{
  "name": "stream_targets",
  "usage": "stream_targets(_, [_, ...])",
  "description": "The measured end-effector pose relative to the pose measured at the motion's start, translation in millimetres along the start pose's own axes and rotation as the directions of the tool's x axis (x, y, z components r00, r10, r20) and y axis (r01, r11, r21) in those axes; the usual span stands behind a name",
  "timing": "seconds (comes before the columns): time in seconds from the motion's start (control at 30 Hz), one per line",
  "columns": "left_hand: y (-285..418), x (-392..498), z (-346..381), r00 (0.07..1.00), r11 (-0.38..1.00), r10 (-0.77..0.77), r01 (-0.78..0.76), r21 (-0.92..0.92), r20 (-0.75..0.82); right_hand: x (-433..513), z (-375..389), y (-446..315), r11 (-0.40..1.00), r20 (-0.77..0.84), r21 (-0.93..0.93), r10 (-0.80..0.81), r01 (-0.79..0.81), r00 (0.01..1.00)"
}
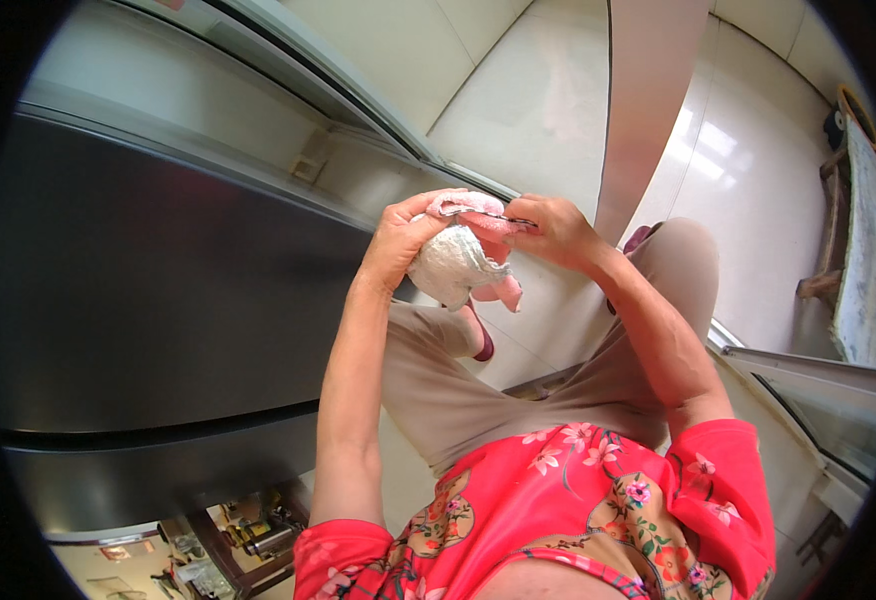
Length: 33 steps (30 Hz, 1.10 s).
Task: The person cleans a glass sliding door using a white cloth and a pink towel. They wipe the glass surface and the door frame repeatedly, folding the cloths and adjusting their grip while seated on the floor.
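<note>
Above my parted knees, my left hand (399, 244) grips a bunched white cloth (449, 266) together with a folded pink towel (468, 202). The white cloth has a ruffled edge and hangs below my fingers. My right hand (558, 229) pinches the dark-trimmed edge of the pink towel from the other side. A loose corner of pink fabric dangles under both hands. My left palm is hidden behind the cloth.
A dark refrigerator (160, 285) stands close on my left. Ahead runs a glass door frame (378, 112) over a tiled floor (520, 82). A wooden bench (862, 247) is at far right, above another framed glass panel (828, 405). Cluttered shelving (239, 555) lies lower left.
</note>
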<state>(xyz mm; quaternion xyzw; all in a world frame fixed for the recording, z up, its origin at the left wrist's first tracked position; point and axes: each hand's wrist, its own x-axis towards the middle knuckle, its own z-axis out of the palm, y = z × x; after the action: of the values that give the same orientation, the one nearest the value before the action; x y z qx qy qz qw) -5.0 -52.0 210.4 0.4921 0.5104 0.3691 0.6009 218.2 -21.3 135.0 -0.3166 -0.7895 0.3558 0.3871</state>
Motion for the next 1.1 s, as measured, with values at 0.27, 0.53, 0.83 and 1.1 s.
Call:
stream_targets(0.27, [17, -8, -25, 0.983, 0.989, 0.143, -0.147, -0.024, -0.114, -8, 14, -6, 0.77, 0.408, 0.486, 0.218, -0.413, 0.887])
stream_targets(0.53, [34, -14, -27, 0.988, 0.99, 0.143, -0.144, -0.008, -0.06, -1, 53, 3, 0.911, 0.229, 0.283, 0.241, -0.302, 0.943])
stream_targets(0.83, [35, -17, -24, 0.977, 0.978, 0.192, -0.198, -0.06, -0.091, 4, 50, 10, 0.909, -0.313, 0.387, -0.028, 0.154, 0.949])
stream_targets(1.1, [41, -20, -19, 0.98, 0.981, 0.195, -0.194, 0.011, -0.045, 10, 34, -5, 0.995, -0.436, 0.095, 0.014, 0.03, 0.9])
